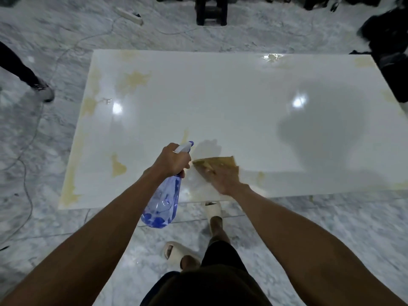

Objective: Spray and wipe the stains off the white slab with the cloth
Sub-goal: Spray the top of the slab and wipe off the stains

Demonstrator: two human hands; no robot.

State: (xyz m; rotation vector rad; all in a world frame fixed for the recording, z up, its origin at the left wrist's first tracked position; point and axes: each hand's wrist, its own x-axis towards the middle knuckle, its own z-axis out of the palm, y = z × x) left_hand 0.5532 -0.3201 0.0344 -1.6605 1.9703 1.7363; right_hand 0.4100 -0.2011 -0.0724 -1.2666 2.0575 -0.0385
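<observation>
Many yellow stains (pixel 92 104) sit on the left of the white slab (pixel 220 102). My left hand (pixel 174 159) squeezes the spray bottle (pixel 163 202) by its neck; it looks light. My right hand (pixel 225 176) presses flat on the soft cloth (pixel 217 163).

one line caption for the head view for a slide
Left hand aims a blue spray bottle while right hand presses a cloth on the stained white slab.
</observation>
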